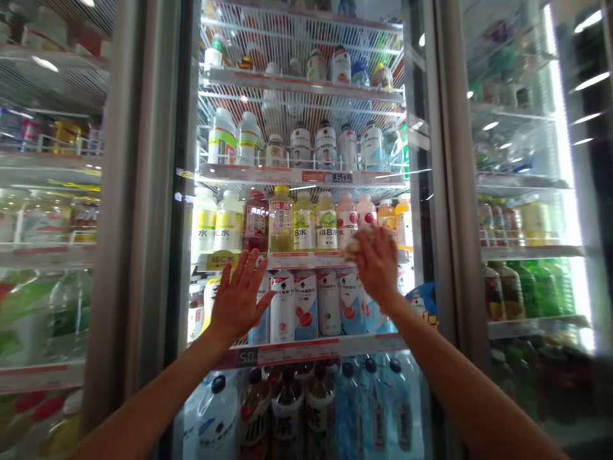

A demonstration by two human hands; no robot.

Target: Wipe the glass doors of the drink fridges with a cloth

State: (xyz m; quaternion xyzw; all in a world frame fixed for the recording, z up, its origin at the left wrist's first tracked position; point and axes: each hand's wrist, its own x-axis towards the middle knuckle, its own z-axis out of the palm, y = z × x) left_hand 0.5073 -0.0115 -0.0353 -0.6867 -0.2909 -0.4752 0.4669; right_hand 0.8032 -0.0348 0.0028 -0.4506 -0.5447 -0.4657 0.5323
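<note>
I face a glass-fronted drinks fridge [426, 191]. My left hand [239, 300] lies flat against the glass door with its fingers spread and holds nothing. It is in front of the white bottles with red labels [306, 306]. My right hand [376, 265] is higher and to the right, slightly smeared by motion. It presses a small pale wad [352, 246], cloth or paper, against the glass at the level of the shelf edge under the yellow and pink bottles [330, 220].
Wire shelves of bottles fill the fridge from top to bottom, with dark and blue bottles [335, 409] on the lowest one. A grey door post [129, 211] stands on the left. More glass-fronted fridges stand beside it on the left [43, 223] and right [527, 223].
</note>
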